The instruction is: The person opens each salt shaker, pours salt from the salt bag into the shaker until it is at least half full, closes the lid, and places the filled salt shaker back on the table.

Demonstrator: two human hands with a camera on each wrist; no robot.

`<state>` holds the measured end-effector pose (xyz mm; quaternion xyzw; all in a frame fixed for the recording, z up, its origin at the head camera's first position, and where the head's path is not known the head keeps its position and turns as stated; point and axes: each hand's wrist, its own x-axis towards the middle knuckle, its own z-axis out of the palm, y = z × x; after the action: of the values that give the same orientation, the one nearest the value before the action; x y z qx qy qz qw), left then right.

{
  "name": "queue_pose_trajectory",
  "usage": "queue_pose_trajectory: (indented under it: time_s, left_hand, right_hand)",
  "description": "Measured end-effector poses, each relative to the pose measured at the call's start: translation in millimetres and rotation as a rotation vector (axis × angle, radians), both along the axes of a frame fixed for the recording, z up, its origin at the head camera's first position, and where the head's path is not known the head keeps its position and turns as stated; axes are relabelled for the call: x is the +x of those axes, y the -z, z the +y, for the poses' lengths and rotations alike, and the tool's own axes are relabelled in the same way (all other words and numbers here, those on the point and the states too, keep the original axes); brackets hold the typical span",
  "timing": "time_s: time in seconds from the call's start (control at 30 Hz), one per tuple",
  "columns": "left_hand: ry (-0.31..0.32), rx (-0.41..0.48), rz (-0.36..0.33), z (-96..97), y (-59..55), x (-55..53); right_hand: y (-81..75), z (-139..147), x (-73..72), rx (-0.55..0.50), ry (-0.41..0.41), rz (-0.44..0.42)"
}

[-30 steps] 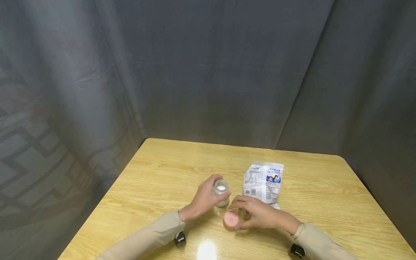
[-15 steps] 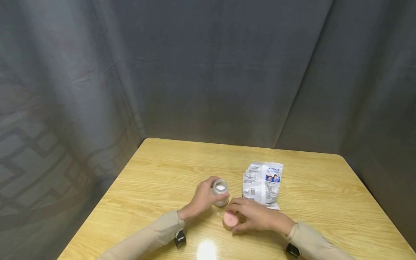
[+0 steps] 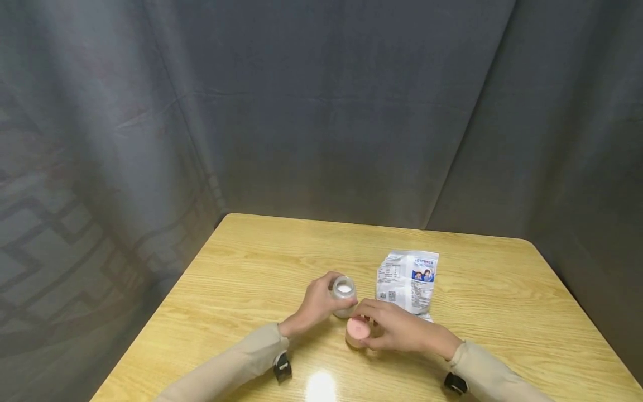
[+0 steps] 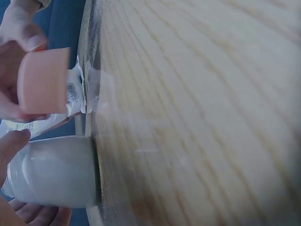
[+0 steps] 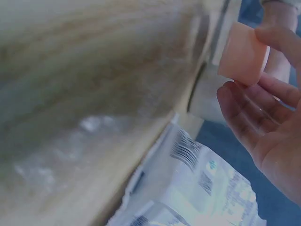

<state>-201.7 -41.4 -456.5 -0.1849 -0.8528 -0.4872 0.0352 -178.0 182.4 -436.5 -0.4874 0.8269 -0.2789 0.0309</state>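
My left hand (image 3: 321, 301) is wrapped around a small clear jar (image 3: 344, 291) with white contents, its mouth uncovered. In the left wrist view the jar (image 4: 56, 172) stands upright on the table. Just nearer to me and slightly right, a pink cylindrical lid (image 3: 358, 329) is pinched between the thumb and fingers of my right hand (image 3: 402, 329). The right wrist view shows the lid (image 5: 244, 54) held apart from the tabletop, with the jar (image 5: 209, 99) partly hidden behind the fingers.
A white printed bag (image 3: 407, 279) lies just behind my right hand; its near end is hidden by that hand. The wooden table (image 3: 271, 245) reaches back to a dark grey curtain (image 3: 321, 111).
The pink lid and my right hand have shifted slightly away from me, closer to the jar. My left hand keeps its hold on the jar, which has barely moved.
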Motion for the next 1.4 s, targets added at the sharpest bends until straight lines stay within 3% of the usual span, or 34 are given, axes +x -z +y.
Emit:
queue_pose_trajectory:
  time_s: [0.13,0.33,0.5,0.77,0.97,1.4]
  left_hand:
    - [0.005,0.0,0.013,-0.1,1.9,-0.2]
    - [0.012,0.001,0.036,-0.7,3.5,-0.6]
    - [0.023,0.002,0.02,-0.6,3.5,-1.7]
    - [0.035,0.005,0.034,-1.2,2.5,-0.9]
    - [0.007,0.007,0.009,-1.0,2.3,-0.7]
    - [0.002,-0.031,0.002,0.0,2.3,-2.5]
  right_hand:
    - [-13.2,3.8,-0.3,-0.06,0.015,0.002]
    - [-30.6,5.3,-6.1,-0.23,0.015,0.084]
    - [-36.0,3.0,-14.8,-0.303,0.062,0.136]
    - [-33.8,-4.1,-23.7,-0.302,0.121,0.172]
    - [-30.3,-8.2,-30.2,-0.3,0.139,0.169]
    - [-26.8,-17.5,-35.8,-0.261,0.12,0.13]
